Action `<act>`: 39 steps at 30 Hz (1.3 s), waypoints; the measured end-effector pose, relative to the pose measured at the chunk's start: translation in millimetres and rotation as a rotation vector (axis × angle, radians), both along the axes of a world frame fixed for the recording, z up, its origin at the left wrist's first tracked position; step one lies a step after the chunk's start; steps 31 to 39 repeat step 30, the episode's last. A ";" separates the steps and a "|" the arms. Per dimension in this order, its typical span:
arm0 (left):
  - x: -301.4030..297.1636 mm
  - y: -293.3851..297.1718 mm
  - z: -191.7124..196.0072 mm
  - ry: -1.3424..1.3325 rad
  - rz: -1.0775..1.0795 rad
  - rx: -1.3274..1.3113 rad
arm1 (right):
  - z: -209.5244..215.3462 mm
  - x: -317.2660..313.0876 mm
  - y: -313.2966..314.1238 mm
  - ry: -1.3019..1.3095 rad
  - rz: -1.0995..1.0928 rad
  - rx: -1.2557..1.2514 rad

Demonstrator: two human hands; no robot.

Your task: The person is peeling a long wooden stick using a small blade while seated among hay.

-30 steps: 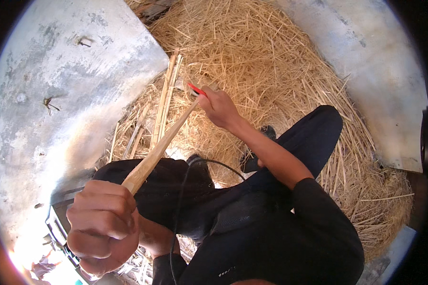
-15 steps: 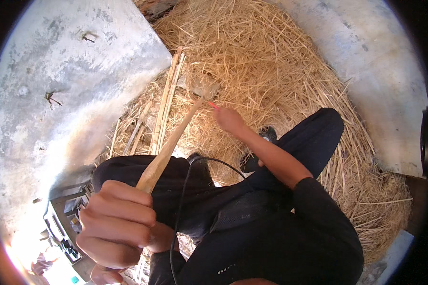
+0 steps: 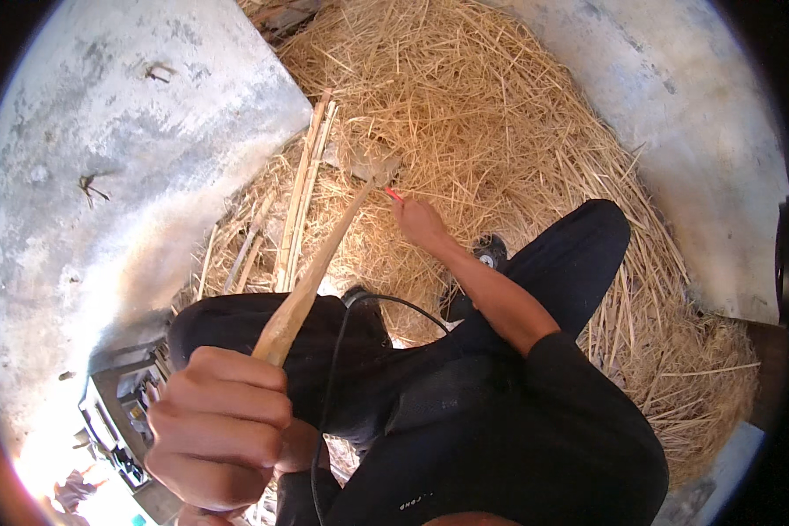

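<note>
My left hand [image 3: 223, 430] is closed in a fist around the thick near end of a pale wooden stick [image 3: 311, 276]. The stick slants away to the upper right and narrows toward its far tip. Close to that tip, my right hand [image 3: 421, 223] grips a slim red-ended tool [image 3: 394, 194]. Its red part pokes out past the fingers and almost meets the wood; whether the two touch I cannot tell. Its kind is too small to make out, and the rest is hidden in the hand. Both arms reach over my bent, dark-trousered legs [image 3: 254, 329].
Loose straw [image 3: 465, 96] covers the ground ahead and to the right. Long wooden strips [image 3: 305, 188] lie left of centre beside a whitewashed block [image 3: 149, 114]. A pale wall [image 3: 675, 105] rises at the right. A black cable [image 3: 337, 351] loops across my lap. Cluttered shelving [image 3: 118, 421] stands lower left.
The right hand and the red-ended tool have shifted very slightly by the stick's tip. My left fist has moved a little downward and to the right, still holding the stick.
</note>
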State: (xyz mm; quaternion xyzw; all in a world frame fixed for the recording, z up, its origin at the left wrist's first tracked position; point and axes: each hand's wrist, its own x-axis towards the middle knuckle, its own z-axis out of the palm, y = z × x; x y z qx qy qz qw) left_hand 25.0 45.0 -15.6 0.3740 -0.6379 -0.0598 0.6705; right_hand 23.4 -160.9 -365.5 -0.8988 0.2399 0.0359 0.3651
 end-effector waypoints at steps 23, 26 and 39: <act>-3.9 25.5 -6.7 0.138 0.485 -0.051 | 67.0 21.7 14.7 -0.330 -0.001 0.204; 5.6 16.5 -0.3 0.096 0.155 0.071 | 30.8 30.8 -2.4 0.015 0.052 0.084; 1.5 19.4 0.9 0.178 0.133 0.013 | 25.9 43.3 -9.2 0.071 0.172 -0.160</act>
